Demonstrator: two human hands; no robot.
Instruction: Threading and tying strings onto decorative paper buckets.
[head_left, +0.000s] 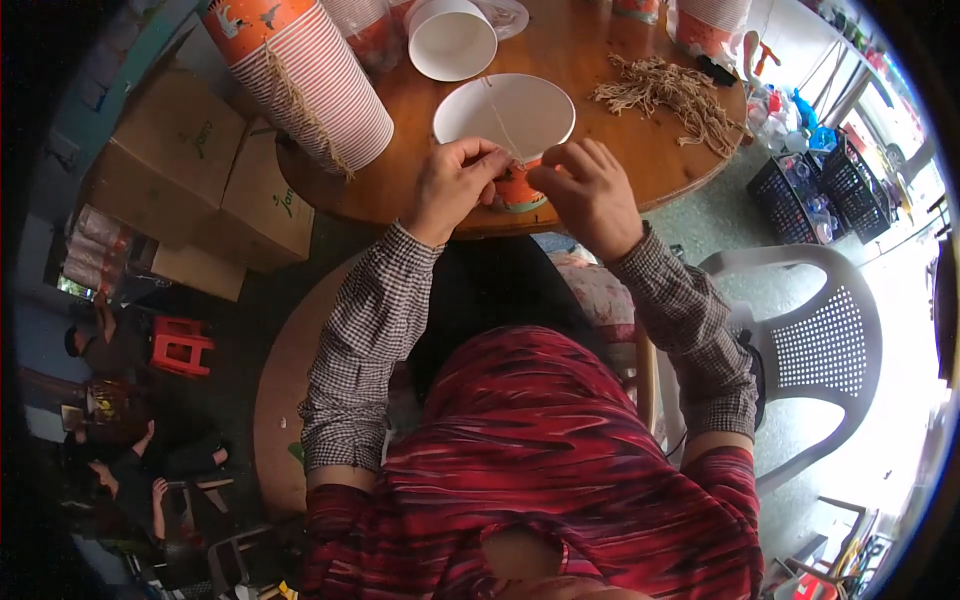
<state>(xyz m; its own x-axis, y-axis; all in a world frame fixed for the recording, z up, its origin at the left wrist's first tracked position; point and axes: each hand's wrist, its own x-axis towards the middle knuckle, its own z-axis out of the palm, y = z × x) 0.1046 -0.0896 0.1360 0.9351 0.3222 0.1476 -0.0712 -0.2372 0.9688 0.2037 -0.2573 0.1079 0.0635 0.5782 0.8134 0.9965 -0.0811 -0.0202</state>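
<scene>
A paper bucket (517,190) with an orange printed outside and white inside leans at the table's near edge, its mouth facing up and away. A thin string (502,118) crosses its mouth from the far rim to my fingers at the near side. My left hand (455,187) is closed, thumb and forefinger pinching the string beside the bucket's wall. Just to the right, my right hand (592,197) is closed too, its curled fingertips at the same string. The string's end between my fingers is too small to make out.
On the wooden table (600,150) lie a tall stack of paper buckets (315,85), another white bucket (452,45) and a heap of strings (665,95). Cardboard boxes (190,150) stand left, a grey plastic chair (815,340) and black crates (825,190) right. People (125,470) are at far left.
</scene>
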